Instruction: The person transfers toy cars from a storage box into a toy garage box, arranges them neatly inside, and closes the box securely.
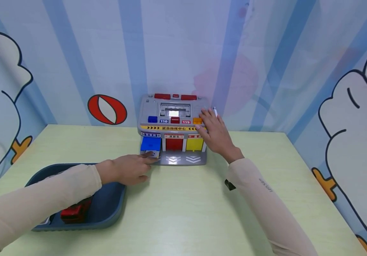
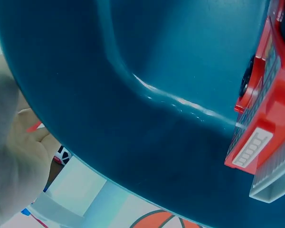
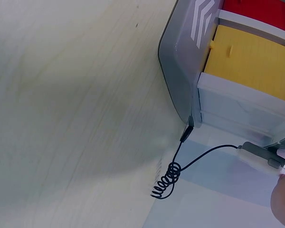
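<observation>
A grey toy emergency station [image 1: 147, 106] stands against the back curtain, with blue, red and yellow garage doors below. Its blue door [image 1: 151, 143] is tilted outward, while the red door [image 1: 174, 144] and yellow door [image 1: 194, 144] hang down. Under the blue door sits a small white toy car [image 1: 152, 154], partly hidden. My left hand [image 1: 129, 169] touches that car with an extended finger, its thumb held apart. My right hand [image 1: 216, 133] rests with straight fingers on the station's upper right side, by the orange button [image 1: 197, 121].
A dark blue bin [image 1: 114, 209] below my left forearm holds a red toy fire truck [image 2: 280, 109] and other things partly covered by the sleeve. On the station's right side, a handset [image 3: 261, 156] hangs with a coiled black cord [image 3: 167, 180].
</observation>
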The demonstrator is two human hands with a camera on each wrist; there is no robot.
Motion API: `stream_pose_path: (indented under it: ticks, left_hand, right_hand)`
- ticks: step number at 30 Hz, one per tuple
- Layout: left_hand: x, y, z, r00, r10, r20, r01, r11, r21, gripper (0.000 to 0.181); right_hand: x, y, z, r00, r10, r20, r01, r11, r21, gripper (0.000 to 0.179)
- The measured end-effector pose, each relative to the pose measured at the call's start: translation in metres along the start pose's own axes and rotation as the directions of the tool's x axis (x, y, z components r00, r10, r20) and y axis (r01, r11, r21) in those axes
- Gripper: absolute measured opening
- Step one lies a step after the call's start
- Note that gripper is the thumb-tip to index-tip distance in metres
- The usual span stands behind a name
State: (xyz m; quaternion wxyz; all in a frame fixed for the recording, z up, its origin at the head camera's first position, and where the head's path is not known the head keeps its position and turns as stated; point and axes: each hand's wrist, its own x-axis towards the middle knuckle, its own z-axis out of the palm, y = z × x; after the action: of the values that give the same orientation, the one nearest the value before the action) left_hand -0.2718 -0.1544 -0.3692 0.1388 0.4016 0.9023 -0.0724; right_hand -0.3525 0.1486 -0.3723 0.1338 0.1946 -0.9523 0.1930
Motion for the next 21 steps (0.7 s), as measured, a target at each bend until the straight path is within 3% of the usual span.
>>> stream_pose_path:
  ticks: [10,17,21]
  left_hand:
    - [-0.0011,0.0005,0.0017,1.0,0.006,-0.001,-0.006,1.0,0.025,0.052]
    - [-0.0034,0.0051,0.0021,0.999,-0.04,0.032,0.04,0.999,-0.003,0.082]
    - [-0.0043,0.0087,0.0031,0.997,-0.062,0.053,0.064,0.998,-0.027,0.091]
  right_hand:
    - [0.0002,0.0005,0.0015,1.0,0.002,0.003,-0.002,1.0,0.001,0.065]
    - [0.0,0.0009,0.0007,1.0,0.004,0.005,-0.004,1.0,0.001,0.065]
    - [-0.0006,0.0009,0.0004,1.0,0.002,0.007,-0.003,1.0,0.008,0.065]
